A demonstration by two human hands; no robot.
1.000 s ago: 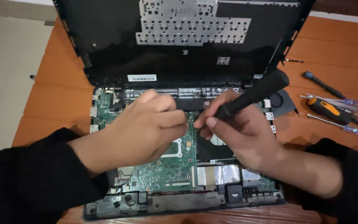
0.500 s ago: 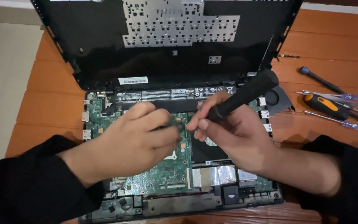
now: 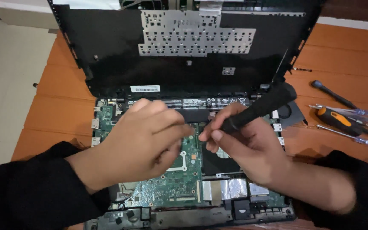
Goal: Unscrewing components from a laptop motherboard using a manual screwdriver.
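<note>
We see an opened laptop (image 3: 107,119) lying on the orange worktop (image 3: 60,115), with its green board (image 3: 179,183) showing. The lifted black cover (image 3: 184,68) stands right behind our hands, so there is little room at the back. Our right hand (image 3: 252,151) is curled tight around a black tool handle (image 3: 260,106). Our left hand (image 3: 143,140) is loosely bent, fingertips pinched near the tool's tip (it may hold something tiny, but we cannot tell). Some screwdrivers (image 3: 346,119) lie apart on the right, where the worktop has more free room.
</note>
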